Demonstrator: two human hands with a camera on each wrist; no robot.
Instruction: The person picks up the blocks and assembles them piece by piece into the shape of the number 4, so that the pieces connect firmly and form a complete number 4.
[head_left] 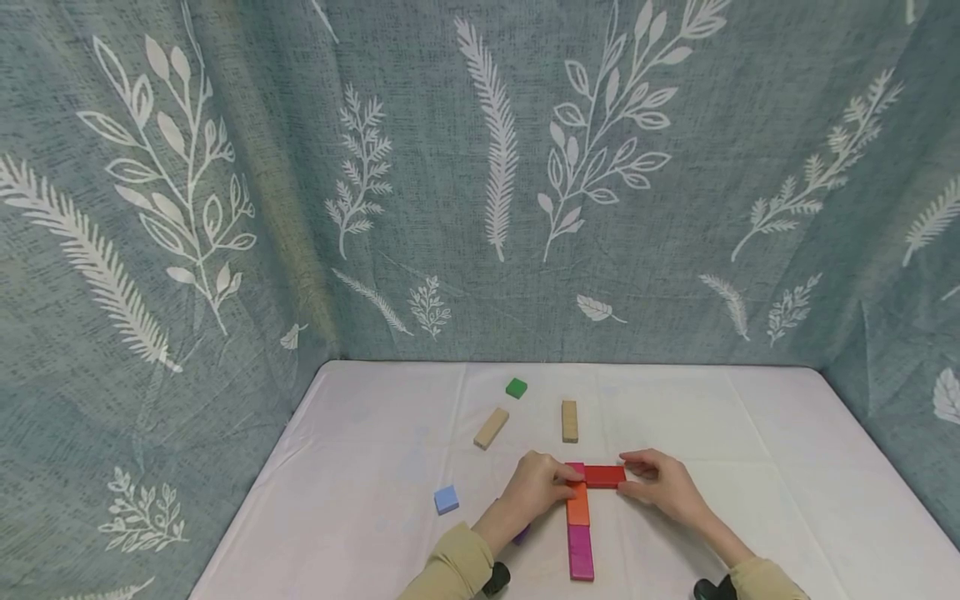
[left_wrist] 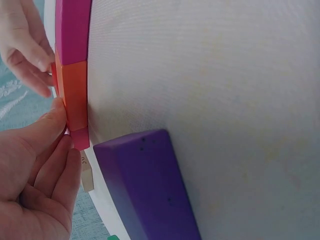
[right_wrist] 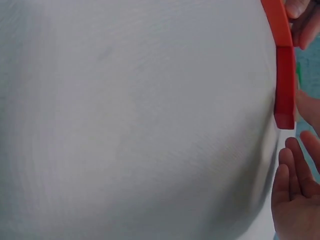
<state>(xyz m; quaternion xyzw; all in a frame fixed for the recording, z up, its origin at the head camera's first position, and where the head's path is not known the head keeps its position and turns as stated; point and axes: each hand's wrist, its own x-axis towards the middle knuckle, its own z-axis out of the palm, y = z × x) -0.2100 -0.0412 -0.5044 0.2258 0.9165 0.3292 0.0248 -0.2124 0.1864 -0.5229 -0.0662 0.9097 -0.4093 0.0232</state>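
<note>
A row of blocks runs away from me: a magenta block (head_left: pixel 581 553) nearest, an orange block (head_left: pixel 577 505) in the middle and a pink block (head_left: pixel 575 467) at the far end. From that far end a red block (head_left: pixel 603 477) extends rightward. My left hand (head_left: pixel 537 486) grips the row near the orange-pink joint, its thumb against the orange block (left_wrist: pixel 75 95); part of its grip is hidden. Beside the red block's free end is my right hand (head_left: pixel 663 485), fingers extended and apart. In the right wrist view its thumb lies close to the red block (right_wrist: pixel 285 85).
A purple block (left_wrist: pixel 145 185) lies partly beneath my left forearm. A blue block (head_left: pixel 446 500) sits left of it. Two plain wooden blocks, one tilted (head_left: pixel 491 428) and one straight (head_left: pixel 570 422), lie farther back with a green block (head_left: pixel 516 387). Patterned curtains (head_left: pixel 420 208) surround the white-covered table (head_left: pixel 360 483).
</note>
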